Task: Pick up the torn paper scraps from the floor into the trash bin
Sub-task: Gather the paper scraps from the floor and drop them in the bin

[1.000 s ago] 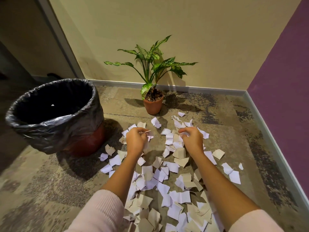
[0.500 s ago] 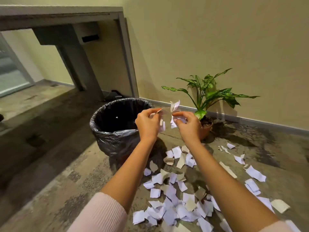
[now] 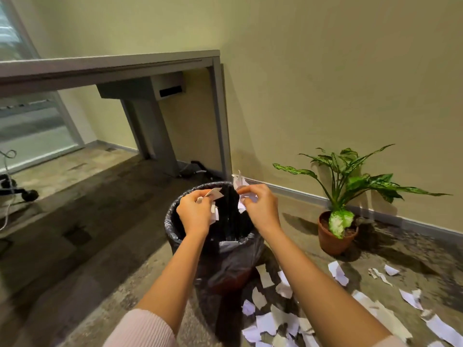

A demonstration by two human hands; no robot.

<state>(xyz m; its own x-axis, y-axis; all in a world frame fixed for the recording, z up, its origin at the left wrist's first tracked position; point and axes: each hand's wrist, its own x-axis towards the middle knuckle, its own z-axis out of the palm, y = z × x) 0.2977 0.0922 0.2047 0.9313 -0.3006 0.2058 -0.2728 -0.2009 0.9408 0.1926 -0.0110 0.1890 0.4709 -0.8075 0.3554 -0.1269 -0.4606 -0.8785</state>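
Most torn paper scraps (image 3: 270,321) lie on the floor (image 3: 75,284) beside the trash bin (image 3: 172,236). Over its mouth, the left hand (image 3: 195,214) and right hand (image 3: 260,209) each pinch a small bunch of scraps. Light pieces released this high could flutter past the rim, especially those near the far edge by the potted plant (image 3: 338,221).

A green plant (image 3: 350,176) with long spotty leaves grows in a brown pot (image 3: 334,240) on the floor by the yellow wall (image 3: 325,71). A grey desk (image 3: 112,65) stands against the same wall, with a grey box (image 3: 150,88) under its top. Far left there is a window (image 3: 30,126), and some small black wheels (image 3: 27,195) sit on the carpet (image 3: 75,234).
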